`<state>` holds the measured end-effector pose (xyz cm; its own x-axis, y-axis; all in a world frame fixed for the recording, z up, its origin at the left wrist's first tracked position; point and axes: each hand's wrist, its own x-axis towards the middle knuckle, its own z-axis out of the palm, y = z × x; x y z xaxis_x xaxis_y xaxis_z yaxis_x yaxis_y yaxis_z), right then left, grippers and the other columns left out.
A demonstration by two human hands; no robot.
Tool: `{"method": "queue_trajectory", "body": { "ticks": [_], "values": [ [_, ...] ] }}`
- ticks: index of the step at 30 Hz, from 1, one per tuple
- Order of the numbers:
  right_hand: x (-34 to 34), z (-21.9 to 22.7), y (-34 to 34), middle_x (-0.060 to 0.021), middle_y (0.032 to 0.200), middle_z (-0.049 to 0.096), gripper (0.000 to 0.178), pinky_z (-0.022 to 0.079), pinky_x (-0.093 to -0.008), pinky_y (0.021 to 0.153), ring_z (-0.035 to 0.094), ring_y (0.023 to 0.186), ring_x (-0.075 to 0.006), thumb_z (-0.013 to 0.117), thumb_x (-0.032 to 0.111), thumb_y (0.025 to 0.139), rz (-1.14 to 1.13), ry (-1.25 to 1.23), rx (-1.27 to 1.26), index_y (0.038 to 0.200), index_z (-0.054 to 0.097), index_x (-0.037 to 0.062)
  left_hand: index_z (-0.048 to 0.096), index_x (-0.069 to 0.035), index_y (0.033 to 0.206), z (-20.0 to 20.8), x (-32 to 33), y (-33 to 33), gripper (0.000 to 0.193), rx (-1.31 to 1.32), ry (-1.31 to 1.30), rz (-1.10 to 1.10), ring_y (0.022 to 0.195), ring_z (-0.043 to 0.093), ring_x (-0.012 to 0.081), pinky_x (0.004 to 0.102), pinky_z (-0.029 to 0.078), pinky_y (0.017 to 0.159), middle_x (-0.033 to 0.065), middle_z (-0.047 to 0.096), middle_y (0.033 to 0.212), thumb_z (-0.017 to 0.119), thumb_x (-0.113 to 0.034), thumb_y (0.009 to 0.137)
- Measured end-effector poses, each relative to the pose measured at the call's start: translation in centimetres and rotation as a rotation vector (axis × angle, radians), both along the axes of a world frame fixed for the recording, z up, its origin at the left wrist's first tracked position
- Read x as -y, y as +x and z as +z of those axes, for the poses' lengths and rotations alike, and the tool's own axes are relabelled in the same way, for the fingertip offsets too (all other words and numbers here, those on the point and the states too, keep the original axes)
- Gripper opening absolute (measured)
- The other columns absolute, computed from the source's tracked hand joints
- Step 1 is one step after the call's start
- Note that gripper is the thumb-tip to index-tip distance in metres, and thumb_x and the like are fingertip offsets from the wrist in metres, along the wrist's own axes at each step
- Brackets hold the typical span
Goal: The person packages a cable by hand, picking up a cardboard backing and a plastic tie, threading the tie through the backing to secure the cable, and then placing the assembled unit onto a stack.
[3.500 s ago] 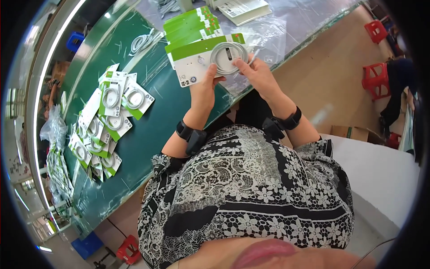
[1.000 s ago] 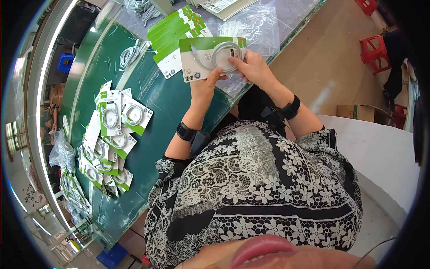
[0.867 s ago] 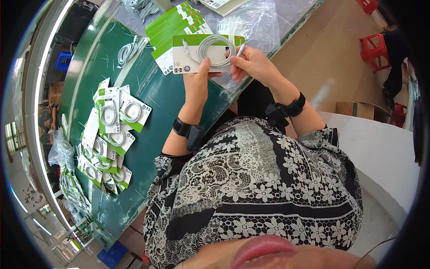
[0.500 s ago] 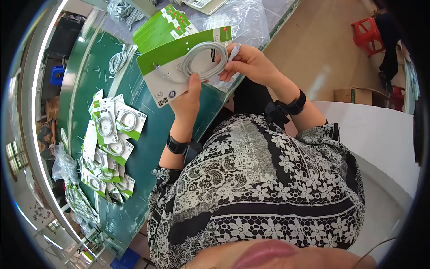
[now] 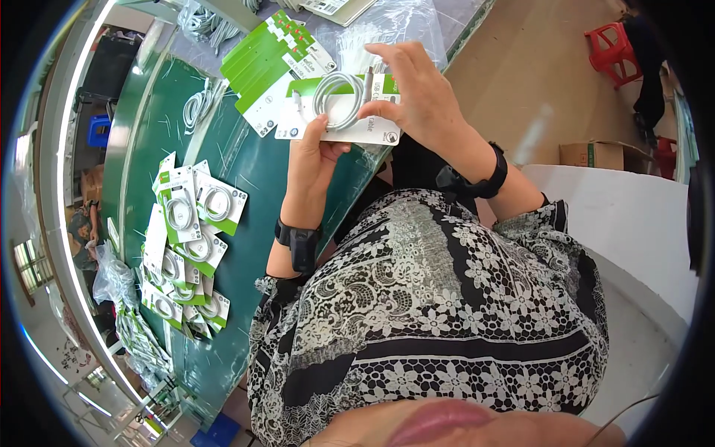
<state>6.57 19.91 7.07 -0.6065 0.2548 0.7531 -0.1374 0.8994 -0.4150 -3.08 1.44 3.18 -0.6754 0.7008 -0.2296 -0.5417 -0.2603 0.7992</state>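
My left hand (image 5: 311, 162) grips the lower edge of a white and green retail card (image 5: 381, 132), its thumb pressed on a coiled white cable (image 5: 319, 98). The coil lies on the card's face, with one connector by its left side and the other standing upright at its right. At the right end of the card is my right hand (image 5: 426, 97), thumb and fingers spread wide, the thumb tip close to the coil. Just behind lies a fanned stack of similar green and white cards (image 5: 257, 61) without cables.
Left on the green table (image 5: 246, 186) lies a pile of carded cables (image 5: 195, 249). A loose white cable bundle (image 5: 197, 110) sits beyond it. Clear plastic film (image 5: 417, 30) covers the far grey surface. A red stool (image 5: 614, 54), a cardboard box (image 5: 590, 156) and a person's leg (image 5: 649, 97) are at right.
The card has turned and dropped lower, now nearly level and facing up. My right hand has let go of the cable's connector end and spread its fingers.
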Motion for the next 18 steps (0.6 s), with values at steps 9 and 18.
{"method": "queue_trajectory", "body": {
  "ticks": [9,18],
  "values": [
    [-0.8,-1.9,-0.5,-0.0051,0.092,0.061,0.05,0.049,-0.0258,0.067,0.06,0.072,-0.0097,0.076,0.014,0.077,0.28,-0.699,0.46,0.12,0.051,0.007,0.046,0.005,0.122,1.4,-1.6,2.1,0.032,-0.468,-0.144,0.233,0.088,0.065,0.0196,0.029,0.059,0.06,0.0138,0.059,0.108,0.051,-0.008,0.093],
    [-4.1,-2.9,-3.0,-0.0032,0.1,0.061,0.021,0.05,-0.0257,0.075,0.059,0.081,-0.0117,0.063,-0.005,0.081,0.703,-1.048,0.225,0.099,0.061,0.0051,0.047,0.006,0.123,0.5,1.0,-0.8,0.033,-0.274,-0.106,0.007,0.094,0.064,0.0245,0.0363,0.059,0.073,0.0147,0.06,0.112,0.05,-0.01,0.095]
  ]
}}
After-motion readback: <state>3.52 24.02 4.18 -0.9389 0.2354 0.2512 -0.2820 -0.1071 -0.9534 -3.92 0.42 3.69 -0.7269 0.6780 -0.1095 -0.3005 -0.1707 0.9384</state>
